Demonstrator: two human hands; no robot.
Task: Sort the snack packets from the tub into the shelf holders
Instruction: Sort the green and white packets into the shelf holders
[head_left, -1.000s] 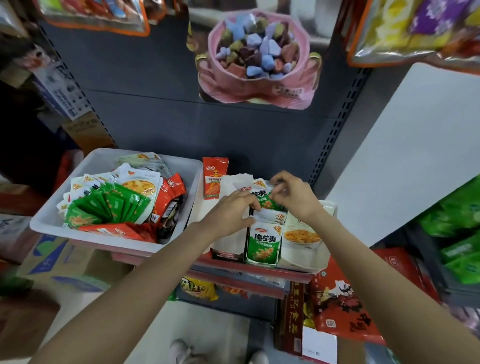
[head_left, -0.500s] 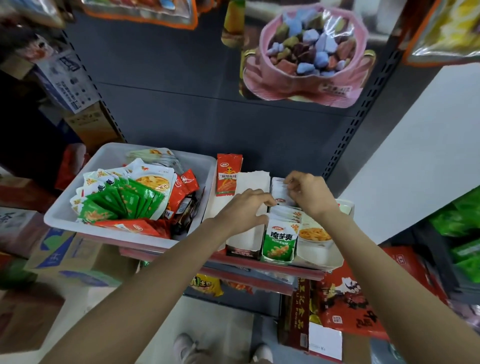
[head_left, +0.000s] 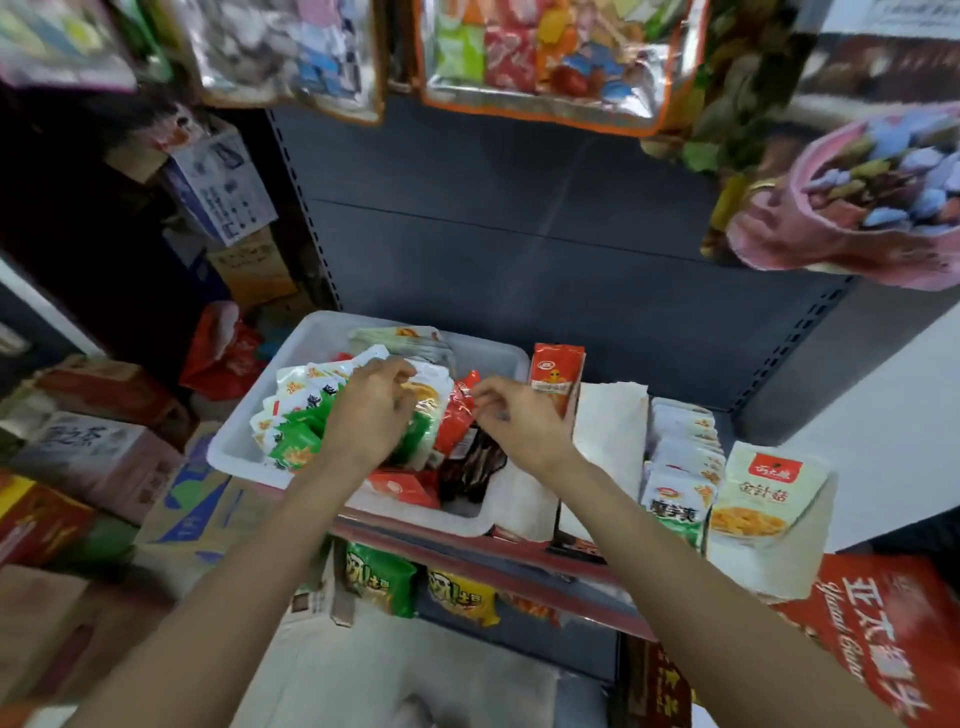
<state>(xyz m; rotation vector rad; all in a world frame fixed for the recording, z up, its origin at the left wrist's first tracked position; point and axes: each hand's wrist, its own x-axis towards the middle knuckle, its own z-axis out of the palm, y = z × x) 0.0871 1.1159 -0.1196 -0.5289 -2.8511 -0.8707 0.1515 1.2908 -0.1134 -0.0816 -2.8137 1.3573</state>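
The white tub (head_left: 240, 451) stands on the shelf at left, full of snack packets: green-and-white ones (head_left: 294, 442), a white packet with a yellow picture (head_left: 429, 391), red ones (head_left: 453, 419) and a dark one (head_left: 474, 468). My left hand (head_left: 368, 411) lies over the packets with its fingers curled onto the white one; blur hides the grip. My right hand (head_left: 515, 422) is at the tub's right side, its fingertips pinching the edge of a red packet. To the right are the white holders (head_left: 609, 422): one holds green-and-white packets (head_left: 678, 500), another a yellow-picture packet (head_left: 764, 494).
A tall red packet (head_left: 557, 375) stands upright between tub and holders. Large candy bags (head_left: 545, 57) hang overhead, with a pink one (head_left: 852, 208) at right. Cardboard boxes (head_left: 93, 457) are stacked at left. More packets (head_left: 382, 582) sit on the shelf below, next to a red box (head_left: 878, 623).
Both hands have left the holder with the green-and-white packets and moved left to the tub. The view has swung left and up.
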